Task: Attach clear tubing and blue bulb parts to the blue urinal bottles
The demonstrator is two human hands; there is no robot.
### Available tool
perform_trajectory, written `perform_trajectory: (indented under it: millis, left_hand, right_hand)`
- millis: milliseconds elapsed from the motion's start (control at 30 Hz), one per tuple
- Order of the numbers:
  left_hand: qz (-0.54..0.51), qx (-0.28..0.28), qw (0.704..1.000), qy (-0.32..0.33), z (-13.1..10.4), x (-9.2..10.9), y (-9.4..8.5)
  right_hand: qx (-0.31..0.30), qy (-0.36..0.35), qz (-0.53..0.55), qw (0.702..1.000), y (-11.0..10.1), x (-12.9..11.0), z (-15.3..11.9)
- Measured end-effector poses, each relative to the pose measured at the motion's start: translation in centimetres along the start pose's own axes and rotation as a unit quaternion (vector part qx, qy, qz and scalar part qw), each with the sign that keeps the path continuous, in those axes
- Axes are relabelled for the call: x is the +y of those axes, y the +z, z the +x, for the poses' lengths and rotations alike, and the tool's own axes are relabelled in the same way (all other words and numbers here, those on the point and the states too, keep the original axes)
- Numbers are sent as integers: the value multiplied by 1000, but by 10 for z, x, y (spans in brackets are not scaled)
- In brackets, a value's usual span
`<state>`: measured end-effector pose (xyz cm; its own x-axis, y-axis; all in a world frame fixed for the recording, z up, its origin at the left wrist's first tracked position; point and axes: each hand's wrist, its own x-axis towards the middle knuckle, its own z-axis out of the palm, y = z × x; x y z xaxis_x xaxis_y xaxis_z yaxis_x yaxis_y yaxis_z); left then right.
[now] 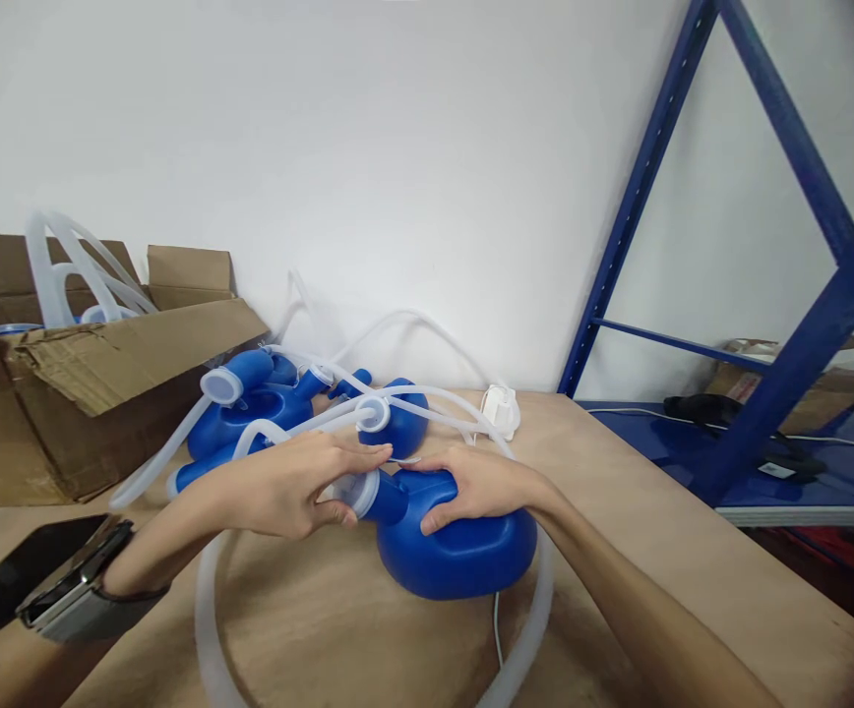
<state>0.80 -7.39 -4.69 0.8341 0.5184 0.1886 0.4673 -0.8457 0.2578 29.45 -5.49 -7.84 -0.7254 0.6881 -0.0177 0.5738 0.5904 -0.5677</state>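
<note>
A blue plastic bottle (463, 551) lies on its side on the brown table, its neck pointing left. My right hand (467, 484) is wrapped over the top of the bottle near the neck. Thumb and fingers of my left hand (309, 487) grip the whitish translucent cap (359, 492) on the neck. A thin strap shows between both hands. A long translucent hose (210, 619) loops around in front of and behind the bottle.
Several more blue bottles (250, 413) with hoses lie behind my left hand. An open cardboard box (117, 364) holding hoses stands at the left. A white device (501, 411) sits by the wall. A dark phone (21, 570) lies at the left, a blue rack (788, 364) stands right.
</note>
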Motion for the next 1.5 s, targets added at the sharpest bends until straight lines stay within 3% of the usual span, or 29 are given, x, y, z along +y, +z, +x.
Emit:
perform_trajectory:
  millis: [167,267,367,433,500,633,900,1000,1100,1200,1233,1300,1367,1433,1500]
  left_hand:
    - [109,88,989,56,-3,1,12]
    - [223,192,953,75,-9,13,32]
    - [314,341,885,49,-17,22,64]
    - [348,387,854,-6,-21,23,88]
    - [345,406,845,-45,-21,20,108]
    - [269,394,873,-102,-11,12,130]
    - [34,397,894,-207,-8,-8,141]
    - [-77,364,901,-223,-9,-13,132]
    - [-155,344,906,-192,-7,-17,113]
    - [-298,252,911,-130,-7,-29,92]
    - [-375,205,897,-114,-8,-33,86]
    - [-524,132,835,-108,-7,-41,77]
    - [-604,113,778,-130,-3,-41,72]
    - [-617,116,761,-164,6,-35,70]
    - [-605,117,764,-193,16,-27,72]
  right_hand:
    - [16,28,1,999,0,11,1]
    - [24,17,15,999,-2,13,-1]
    - [24,32,20,999,-3,10,-4]
    - [30,45,19,998,-3,8,-5]
    - [38,57,18,998,-3,7,-6]
    - [38,54,22,998,-4,8,-5]
    - [44,24,28,998,-6,9,-5]
    - [45,23,27,998,-6,10,-6]
    - [46,29,33,998,-5,10,-7]
    - [46,34,43,997,-4,10,-9]
    - [44,30,47,997,-4,9,-9]
    - [35,16,54,998,-3,8,-8]
    - [29,0,59,998,-3,7,-8]
    - [26,-8,63,998,-3,6,-8]
    - [28,-9,66,997,-3,5,-9]
